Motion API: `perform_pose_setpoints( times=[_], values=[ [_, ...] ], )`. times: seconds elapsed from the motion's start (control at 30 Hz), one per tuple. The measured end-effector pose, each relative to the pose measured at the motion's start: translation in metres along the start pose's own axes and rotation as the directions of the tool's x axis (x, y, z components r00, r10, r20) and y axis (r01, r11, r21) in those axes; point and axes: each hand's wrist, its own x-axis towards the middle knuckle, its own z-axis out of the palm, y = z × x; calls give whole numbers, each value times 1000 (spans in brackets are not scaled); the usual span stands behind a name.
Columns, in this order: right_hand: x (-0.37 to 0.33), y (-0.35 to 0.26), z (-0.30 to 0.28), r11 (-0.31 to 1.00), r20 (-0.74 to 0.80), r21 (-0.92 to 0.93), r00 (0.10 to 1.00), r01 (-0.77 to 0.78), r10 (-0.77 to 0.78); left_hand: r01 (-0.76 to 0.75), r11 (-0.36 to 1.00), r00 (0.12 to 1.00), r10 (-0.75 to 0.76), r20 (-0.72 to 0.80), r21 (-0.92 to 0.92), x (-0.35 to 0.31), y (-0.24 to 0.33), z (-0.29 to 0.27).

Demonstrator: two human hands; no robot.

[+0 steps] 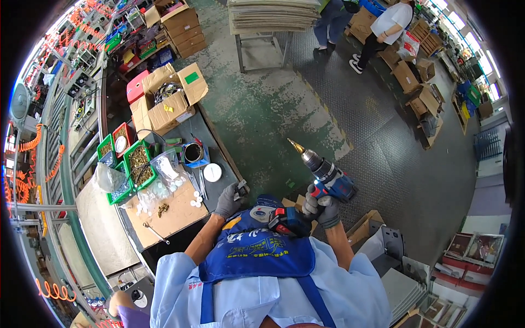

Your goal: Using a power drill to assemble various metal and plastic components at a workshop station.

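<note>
My right hand [324,209], in a grey glove, is wrapped round the handle of a blue and black cordless drill [340,185]. A gold cone-shaped step bit [296,146] sits in the drill's chuck and points up and away to the left. Below the grip, the red and black battery [290,221] shows in front of my blue apron. At the front right corner of the workbench, my gloved left hand [226,202] is closed on a small dark metal part [241,189], whose exact kind I cannot make out.
On the workbench [143,232] lie green bins of screws [141,164], white discs [196,198], a wrench [157,233], a round white lid [213,173] and an open cardboard box [164,101]. A stack of boards [273,16] stands ahead. Two people are at the far right.
</note>
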Motion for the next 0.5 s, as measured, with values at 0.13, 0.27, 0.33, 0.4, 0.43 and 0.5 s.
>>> perform_pose_setpoints(
  times=[0.13, 0.27, 0.33, 0.4, 0.43, 0.5],
  values=[
    [-1, -1, -7, 999, 47, 16, 998, -47, 46, 40, 999, 999, -40, 24, 5, -12, -9, 5],
    [0, -1, -15, 996, -50, 24, 995, -83, 84, 168, 943, 983, -183, -24, -288, -2, 2, 0],
    [3, -7, -8, 997, -114, -26, 991, -70, 67, 394, 803, 916, -384, 118, -447, 14, 49, -29],
    [5, -13, -1, 958, -200, -270, 979, -97, 42, 337, 545, 922, -356, 152, -768, 15, 21, -1],
    [6, -15, -3, 930, -204, -353, 978, -102, 30, 354, 603, 926, -333, 177, -715, 20, 34, -13],
    [9, -16, 7, 878, -264, -453, 964, -154, 33, 500, 424, 861, -338, 379, -755, 18, 39, -17]
  ],
)
